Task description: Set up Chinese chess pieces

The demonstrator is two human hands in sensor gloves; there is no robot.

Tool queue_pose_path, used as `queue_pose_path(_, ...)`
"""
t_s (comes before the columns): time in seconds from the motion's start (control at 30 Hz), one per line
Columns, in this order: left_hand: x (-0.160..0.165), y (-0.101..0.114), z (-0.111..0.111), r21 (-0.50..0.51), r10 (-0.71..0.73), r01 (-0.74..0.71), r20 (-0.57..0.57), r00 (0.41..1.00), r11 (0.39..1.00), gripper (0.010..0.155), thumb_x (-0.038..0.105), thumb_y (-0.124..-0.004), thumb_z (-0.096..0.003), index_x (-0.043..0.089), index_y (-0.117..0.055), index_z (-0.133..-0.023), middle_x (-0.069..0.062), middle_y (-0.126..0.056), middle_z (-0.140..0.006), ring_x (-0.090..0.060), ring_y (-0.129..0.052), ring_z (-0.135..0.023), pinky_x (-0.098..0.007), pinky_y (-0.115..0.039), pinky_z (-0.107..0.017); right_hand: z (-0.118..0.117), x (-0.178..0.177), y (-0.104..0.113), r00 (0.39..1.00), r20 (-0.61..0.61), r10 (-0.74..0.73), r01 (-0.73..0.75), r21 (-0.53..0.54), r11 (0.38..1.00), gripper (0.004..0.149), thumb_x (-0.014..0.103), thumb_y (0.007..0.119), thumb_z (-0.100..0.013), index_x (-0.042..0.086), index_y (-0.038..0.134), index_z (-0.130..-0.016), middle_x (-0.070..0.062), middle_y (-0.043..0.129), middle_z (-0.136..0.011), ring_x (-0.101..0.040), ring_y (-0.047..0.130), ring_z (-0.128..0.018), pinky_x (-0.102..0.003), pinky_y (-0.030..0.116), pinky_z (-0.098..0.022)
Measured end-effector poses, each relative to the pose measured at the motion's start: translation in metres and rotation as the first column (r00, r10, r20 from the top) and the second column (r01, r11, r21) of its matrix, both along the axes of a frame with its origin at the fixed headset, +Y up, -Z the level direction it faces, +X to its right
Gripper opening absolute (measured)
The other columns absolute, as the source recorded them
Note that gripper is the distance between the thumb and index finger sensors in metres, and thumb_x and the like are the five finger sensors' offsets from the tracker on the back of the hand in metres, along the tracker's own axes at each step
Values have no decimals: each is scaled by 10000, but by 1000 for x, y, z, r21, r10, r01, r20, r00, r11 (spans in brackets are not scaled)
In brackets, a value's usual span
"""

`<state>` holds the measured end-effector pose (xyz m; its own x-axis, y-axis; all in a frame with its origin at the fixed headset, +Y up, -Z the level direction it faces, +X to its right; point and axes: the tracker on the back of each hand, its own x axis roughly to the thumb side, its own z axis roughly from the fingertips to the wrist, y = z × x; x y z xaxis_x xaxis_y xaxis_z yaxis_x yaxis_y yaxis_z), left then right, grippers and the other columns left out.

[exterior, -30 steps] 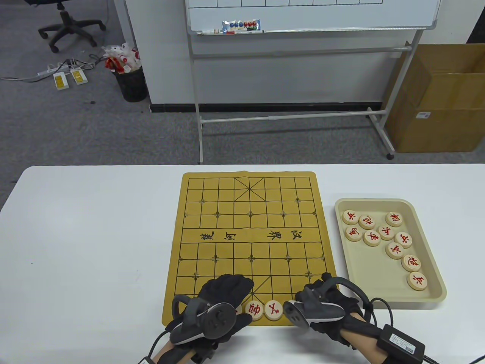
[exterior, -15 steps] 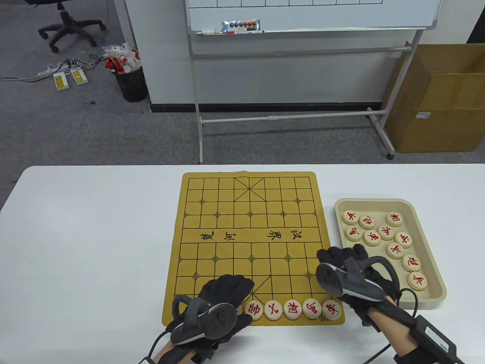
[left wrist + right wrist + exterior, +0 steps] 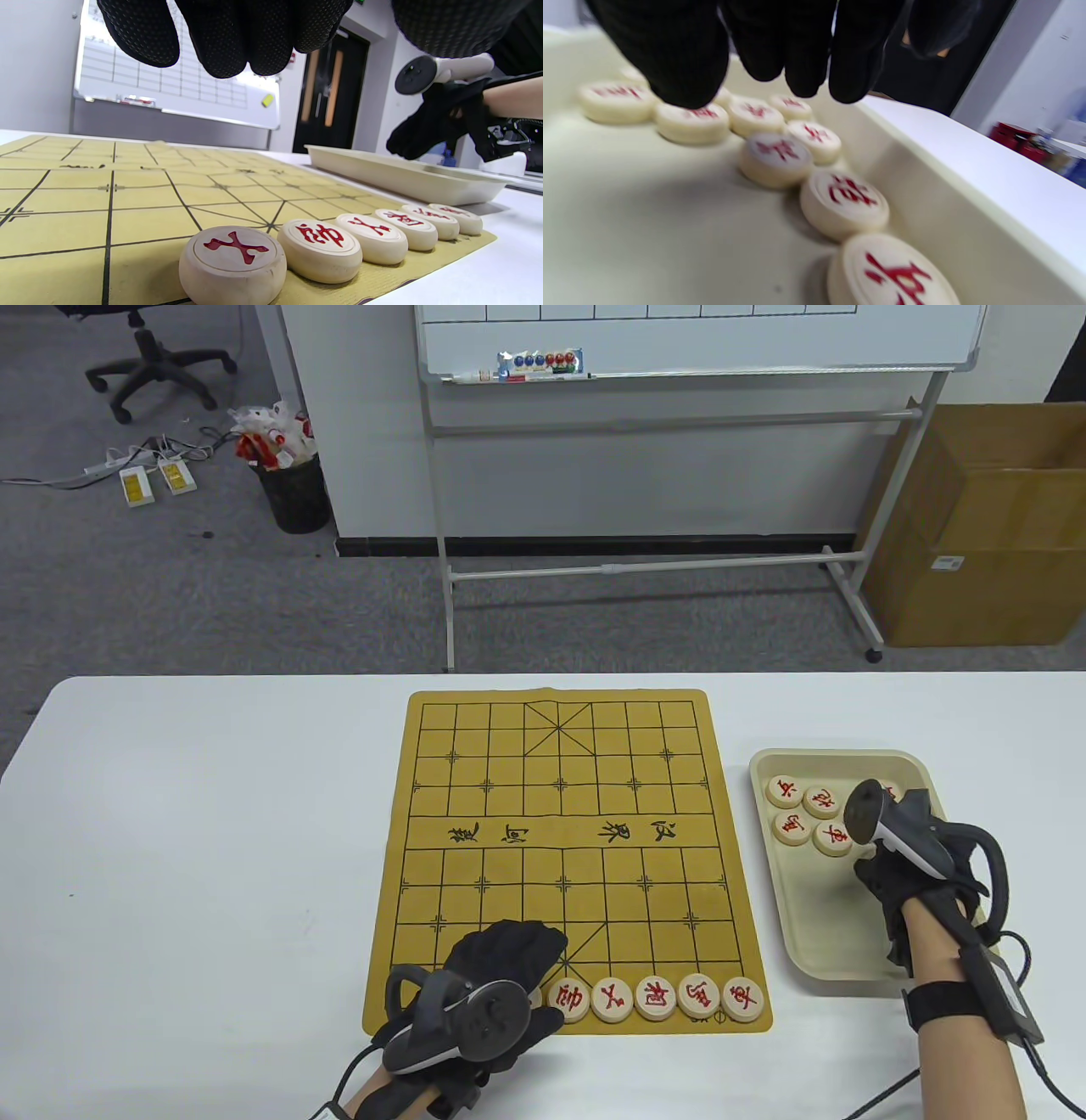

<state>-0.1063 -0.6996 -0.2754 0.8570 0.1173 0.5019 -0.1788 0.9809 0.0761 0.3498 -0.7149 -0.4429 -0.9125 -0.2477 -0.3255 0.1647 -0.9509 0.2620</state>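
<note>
A row of several cream round pieces with red characters [image 3: 656, 997] stands on the near edge of the yellow board [image 3: 560, 814]; the row also shows in the left wrist view [image 3: 320, 250]. My left hand [image 3: 505, 954] rests at the row's left end, its fingers [image 3: 225, 38] hanging above the board and holding nothing. My right hand [image 3: 887, 882] hovers over the beige tray [image 3: 797, 925]. Its fingers [image 3: 793, 46] hang just above several loose red pieces [image 3: 774, 159] and hold none. The hand hides part of the tray's pieces in the table view; some [image 3: 821, 802] still show.
The tray sits on the white table [image 3: 212, 857] right of the board. The board's far half and middle rows carry no pieces. A whiteboard stand [image 3: 679, 560] and a cardboard box [image 3: 993, 551] stand beyond the table's far edge.
My right hand left the board's near row and moved right and away over the tray, uncovering three more pieces in the row. My left hand has not moved.
</note>
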Motion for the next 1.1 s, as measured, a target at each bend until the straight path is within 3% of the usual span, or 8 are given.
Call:
queue_pose_path(0.2,-2,-2,-4,-13,-4,4,-9,1000,1000,812,609,-706,-356,283,-516,-1074,-12,-629,-1129,-276,-688,-1053,-564,-655,-746,-13,6,-23,998,51,45,-40,-99,994,742,493,836,-428,227,610,-1083,-67,717,-1107,-341,748,-1017,-644,497,-776)
queue_pose_path(0.4,-1,-3,-5,-22,-18,17,-8,1000,1000,810,607,-707,-356,283,-518,-1073,-12,-630,-1128,-277,-688,-1052,-564,-655,-745,-15,6,-26,997,28,68,-66,-65,996,657,496,860,-410,250,723,-1004,-32,854,-991,-294,854,-940,-625,542,-768)
queue_pose_path(0.8,0,-4,-5,-22,-18,18,-8,1000,1000,808,606,-707,-356,285,-519,-1073,-13,-630,-1129,-276,-688,-1053,-563,-654,-747,-12,-1,-32,995,-12,103,-104,-58,993,712,485,905,-383,234,705,-1019,-58,894,-971,-302,909,-882,-622,564,-758)
queue_pose_path(0.87,0,-4,-5,-22,-16,16,-9,1000,1000,808,607,-707,-355,285,-519,-1073,-12,-629,-1129,-277,-687,-1053,-564,-655,-745,-10,-2,-26,994,-11,107,-108,-46,993,717,494,905,-383,240,699,-1022,-62,881,-977,-301,898,-881,-630,554,-761)
queue_pose_path(0.97,-1,-3,-5,-19,-10,10,-9,1000,1000,810,608,-707,-356,284,-517,-1074,-13,-628,-1130,-277,-685,-1054,-564,-653,-748,-7,-13,-1,998,-24,50,-48,71,996,731,499,895,-392,232,679,-1037,-69,861,-991,-306,889,-885,-635,555,-755)
queue_pose_path(1.1,0,-4,-6,-27,-8,7,-9,1000,1000,814,608,-706,-356,283,-512,-1076,-13,-622,-1133,-279,-680,-1057,-565,-651,-748,0,-62,40,980,-189,-64,97,171,980,731,499,887,-402,220,675,-1045,-78,857,-994,-315,880,-888,-641,548,-754)
